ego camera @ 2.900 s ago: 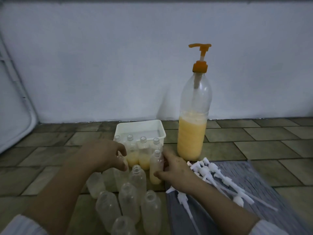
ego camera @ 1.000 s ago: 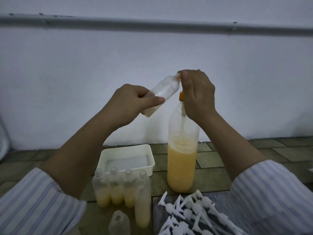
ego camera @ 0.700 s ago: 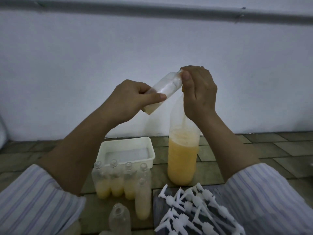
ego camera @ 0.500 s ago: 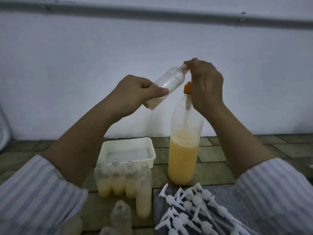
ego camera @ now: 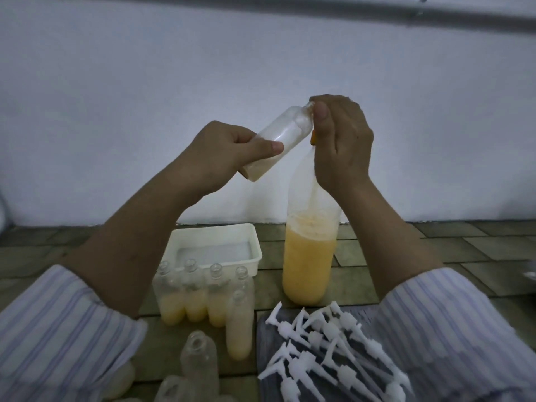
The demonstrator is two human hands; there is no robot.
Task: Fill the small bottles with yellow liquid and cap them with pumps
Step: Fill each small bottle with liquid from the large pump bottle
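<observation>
My left hand (ego camera: 223, 152) grips a small clear bottle (ego camera: 285, 133), tilted with its mouth up against the orange pump head of the large bottle (ego camera: 309, 262) of yellow liquid. A little yellow liquid lies in the small bottle's low end. My right hand (ego camera: 340, 140) covers the pump head; only a sliver of orange (ego camera: 312, 138) shows. Several partly filled small bottles (ego camera: 194, 297) stand uncapped on the floor. Empty small bottles (ego camera: 198, 361) stand nearer me. Several white pumps (ego camera: 327, 346) lie on a grey cloth at lower right.
A white plastic tub (ego camera: 213, 248) sits behind the filled bottles. The floor is tiled in green-brown. A white wall with a grey pipe (ego camera: 377, 11) rises close behind everything.
Since the earliest frame both hands rose from the floor with a small bottle to the big bottle's pump. In the last second my right hand has gone down, up, then down again on the pump head.
</observation>
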